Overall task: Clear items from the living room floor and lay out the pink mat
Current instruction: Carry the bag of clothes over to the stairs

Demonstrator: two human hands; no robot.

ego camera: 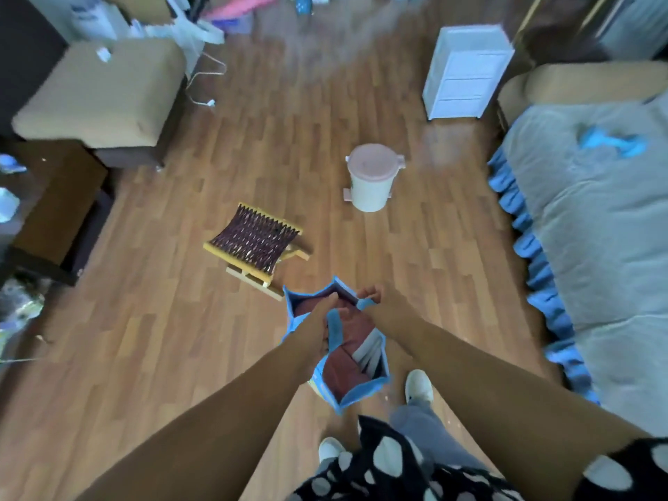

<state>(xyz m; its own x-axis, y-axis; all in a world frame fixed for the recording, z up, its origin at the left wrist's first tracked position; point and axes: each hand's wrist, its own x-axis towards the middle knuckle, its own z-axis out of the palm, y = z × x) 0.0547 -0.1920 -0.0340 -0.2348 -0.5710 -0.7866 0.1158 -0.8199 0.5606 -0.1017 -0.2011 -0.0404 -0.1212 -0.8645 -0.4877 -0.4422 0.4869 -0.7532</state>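
Both hands on the blue bag (347, 388) — left hand (320, 325) grips one handle, right hand (370, 296) pinches the other, folding stool (255, 244) just beyond.

No legible text, label, brand, number or sign anywhere. Faint blurred markings on the white plastic bag (86, 16) at top left and on the lower outer side of the blue tote bag (327, 383), too smeared to read.
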